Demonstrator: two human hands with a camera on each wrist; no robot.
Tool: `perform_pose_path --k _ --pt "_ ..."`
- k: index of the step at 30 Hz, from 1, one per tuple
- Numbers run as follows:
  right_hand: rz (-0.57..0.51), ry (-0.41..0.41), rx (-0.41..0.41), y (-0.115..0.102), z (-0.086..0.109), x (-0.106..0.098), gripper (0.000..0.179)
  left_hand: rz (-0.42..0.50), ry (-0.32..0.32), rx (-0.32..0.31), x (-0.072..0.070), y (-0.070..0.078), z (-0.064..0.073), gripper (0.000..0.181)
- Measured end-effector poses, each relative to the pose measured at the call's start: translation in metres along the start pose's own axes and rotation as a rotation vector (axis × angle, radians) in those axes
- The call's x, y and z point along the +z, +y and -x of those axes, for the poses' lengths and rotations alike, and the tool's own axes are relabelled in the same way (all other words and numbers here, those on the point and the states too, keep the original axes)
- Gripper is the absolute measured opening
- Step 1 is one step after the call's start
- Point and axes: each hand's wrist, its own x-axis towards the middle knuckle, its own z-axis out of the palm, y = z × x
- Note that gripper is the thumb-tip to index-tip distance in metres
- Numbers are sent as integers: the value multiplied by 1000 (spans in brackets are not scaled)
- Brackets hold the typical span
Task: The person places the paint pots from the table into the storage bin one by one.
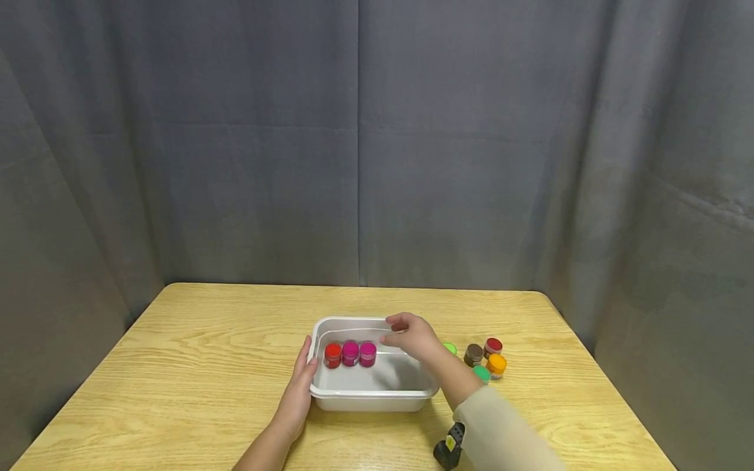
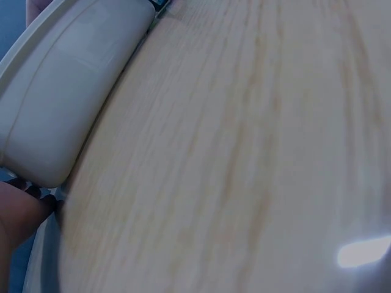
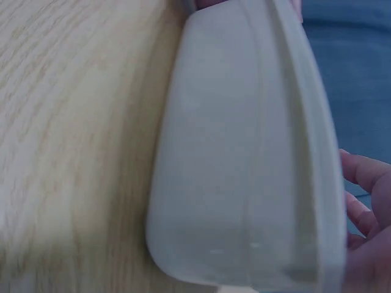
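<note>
A white plastic tub (image 1: 372,401) sits on the table, and three small jars stand in a row inside it at the left. They are a red-lidded jar (image 1: 332,355), a magenta-lidded jar (image 1: 350,353) and another magenta jar (image 1: 368,354). My left hand (image 1: 296,392) holds the tub's left side, thumb at the rim and fingers along the outer wall. Over the tub's right part hovers my right hand (image 1: 415,337), its thumb and fingers apart with nothing visible between them. In the right wrist view some fingers (image 3: 366,213) appear beyond the tub's rim.
Right of the tub stand several more jars: a lime-green one (image 1: 450,348) partly behind my right wrist, a brown one (image 1: 474,354), a dark red one (image 1: 493,345), an orange one (image 1: 497,364) and a green one (image 1: 482,374). Grey curtains (image 1: 359,163) surround the wooden table (image 1: 194,379).
</note>
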Motion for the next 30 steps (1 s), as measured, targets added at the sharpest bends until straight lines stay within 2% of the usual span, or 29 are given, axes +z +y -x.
perform_pose_path --k 8,17,24,30 --pt "0 21 -73 4 14 -28 44 12 -10 -3 0 0 1 60" --pt "-28 74 -77 24 37 -64 46 -16 -12 -3 -1 2 0 59" --pt "13 132 -79 41 60 -79 47 -29 -9 -4 -2 1 -1 60" --pt "53 182 -49 62 77 -86 49 -32 -6 -12 -1 -1 -1 61"
